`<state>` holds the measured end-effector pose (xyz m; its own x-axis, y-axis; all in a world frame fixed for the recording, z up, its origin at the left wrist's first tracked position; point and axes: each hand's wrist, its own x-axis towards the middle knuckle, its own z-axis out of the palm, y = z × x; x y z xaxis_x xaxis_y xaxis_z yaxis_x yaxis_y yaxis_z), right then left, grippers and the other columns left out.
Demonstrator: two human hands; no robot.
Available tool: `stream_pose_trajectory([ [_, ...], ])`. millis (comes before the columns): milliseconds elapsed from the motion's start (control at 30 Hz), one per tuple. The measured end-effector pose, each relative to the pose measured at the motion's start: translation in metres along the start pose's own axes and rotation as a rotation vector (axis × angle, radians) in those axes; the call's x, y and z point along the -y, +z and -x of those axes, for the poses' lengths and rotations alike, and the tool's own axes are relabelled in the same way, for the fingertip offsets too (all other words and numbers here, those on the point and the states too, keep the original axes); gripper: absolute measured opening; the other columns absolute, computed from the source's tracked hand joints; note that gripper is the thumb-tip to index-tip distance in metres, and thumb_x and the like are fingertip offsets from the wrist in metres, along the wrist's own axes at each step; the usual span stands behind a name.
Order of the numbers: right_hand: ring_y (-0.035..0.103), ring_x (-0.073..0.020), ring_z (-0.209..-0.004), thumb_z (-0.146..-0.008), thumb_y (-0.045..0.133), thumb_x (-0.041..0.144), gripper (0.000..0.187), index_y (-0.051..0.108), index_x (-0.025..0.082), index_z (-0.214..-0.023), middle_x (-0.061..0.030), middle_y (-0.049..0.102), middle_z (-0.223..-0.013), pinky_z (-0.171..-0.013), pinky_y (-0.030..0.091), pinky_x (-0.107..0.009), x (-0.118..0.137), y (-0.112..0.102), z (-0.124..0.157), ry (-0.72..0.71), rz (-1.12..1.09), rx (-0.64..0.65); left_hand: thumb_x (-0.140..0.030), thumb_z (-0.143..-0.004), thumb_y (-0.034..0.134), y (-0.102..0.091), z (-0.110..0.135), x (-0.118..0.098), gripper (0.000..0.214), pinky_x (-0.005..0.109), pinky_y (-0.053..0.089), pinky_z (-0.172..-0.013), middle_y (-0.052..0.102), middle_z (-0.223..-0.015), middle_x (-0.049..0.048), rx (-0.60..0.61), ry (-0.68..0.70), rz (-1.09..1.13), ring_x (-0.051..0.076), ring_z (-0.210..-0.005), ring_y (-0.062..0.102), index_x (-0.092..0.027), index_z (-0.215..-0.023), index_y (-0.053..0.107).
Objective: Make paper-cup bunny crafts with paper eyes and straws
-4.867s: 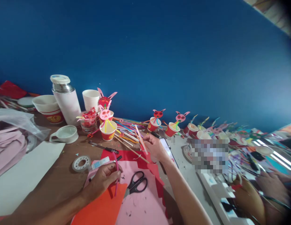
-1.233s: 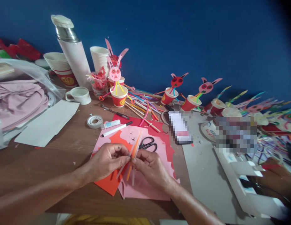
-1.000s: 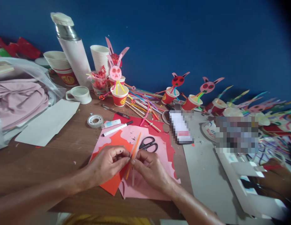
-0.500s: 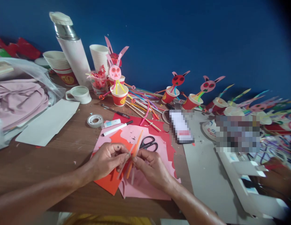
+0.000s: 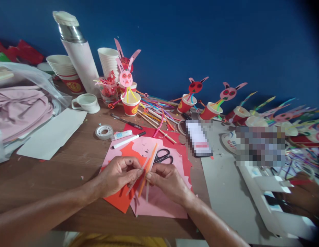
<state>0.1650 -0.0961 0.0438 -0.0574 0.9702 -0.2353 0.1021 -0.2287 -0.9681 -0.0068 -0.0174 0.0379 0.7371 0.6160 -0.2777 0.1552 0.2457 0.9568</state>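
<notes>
Left hand (image 5: pixel 117 175): fingers pinched closed on a bundle of thin straws (image 5: pixel 151 159), thumb against forefinger. Right hand (image 5: pixel 166 181): fingers grip the same bundle from the right. Forearms converge from the near edge. Bundle is tilted above pink paper (image 5: pixel 162 207) on the desk (image 5: pixel 72 171). Scissors (image 5: pixel 161 157) lie just beyond.

Left hand (image 5: pixel 118 175), right hand (image 5: pixel 167 181) meet over paper sheets (image 5: pixel 162 206) near front edge of table (image 5: pixel 79 164), straws (image 5: pixel 149 164) pinched between them. Scissors (image 5: pixel 163 156) on sheets, just behind right hand. Tape roll (image 5: pixel 104 131), glue tube (image 5: pixel 121 135), marker (image 5: pixel 127 140) behind sheets, to left. Flask (image 5: pixel 79 58), cup stack (image 5: pixel 108 61) at back; mug (image 5: pixel 86 103) before flask. Straw pile (image 5: pixel 154 115) right of cup figure (image 5: pixel 130 104).
</notes>
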Motion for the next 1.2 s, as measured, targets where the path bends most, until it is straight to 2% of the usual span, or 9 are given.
stream_pose_trajectory([
  [300,0.044,-0.0089,-0.057,-0.082,0.058,0.030,0.026,0.057,0.015,-0.061,0.0023,0.051,-0.058,-0.054,0.035,-0.020,-0.001,0.000,0.000,-0.030,0.029,-0.009,-0.036,-0.075,0.064,0.001,0.001,-0.001,0.023,0.019,0.038,-0.040,0.049,-0.045,-0.0064,0.000,-0.018,0.040,0.008,-0.038,0.049,-0.016,-0.069,0.055],
  [667,0.037,-0.0078,-0.056,-0.084,0.055,0.029,0.027,0.048,0.017,-0.061,0.0045,0.042,-0.059,-0.053,0.032,-0.020,-0.004,0.000,-0.001,-0.047,-0.001,-0.024,-0.039,-0.073,0.066,0.000,-0.001,0.000,0.025,0.019,0.037,-0.039,0.051,-0.044,-0.0059,0.006,-0.052,0.056,0.009,-0.038,0.049,-0.016,-0.070,0.055],
  [933,0.041,-0.0086,-0.059,-0.082,0.057,0.029,0.020,0.052,0.017,-0.067,0.0034,0.048,-0.064,-0.056,0.034,-0.020,-0.005,-0.002,-0.006,0.006,-0.036,0.029,-0.041,-0.074,0.065,-0.003,-0.003,0.002,0.027,0.020,0.038,-0.040,0.052,-0.045,-0.0058,-0.013,-0.087,0.085,0.009,-0.038,0.049,-0.017,-0.075,0.055],
  [1200,0.040,-0.0089,-0.060,-0.083,0.052,0.025,0.020,0.052,0.017,-0.065,0.0044,0.044,-0.062,-0.057,0.032,-0.021,-0.002,0.002,-0.001,-0.041,0.089,0.015,-0.042,-0.070,0.067,-0.001,-0.002,-0.007,0.028,0.019,0.034,-0.043,0.051,-0.049,-0.0055,-0.043,-0.108,0.020,0.007,-0.042,0.044,-0.016,-0.078,0.059],
])
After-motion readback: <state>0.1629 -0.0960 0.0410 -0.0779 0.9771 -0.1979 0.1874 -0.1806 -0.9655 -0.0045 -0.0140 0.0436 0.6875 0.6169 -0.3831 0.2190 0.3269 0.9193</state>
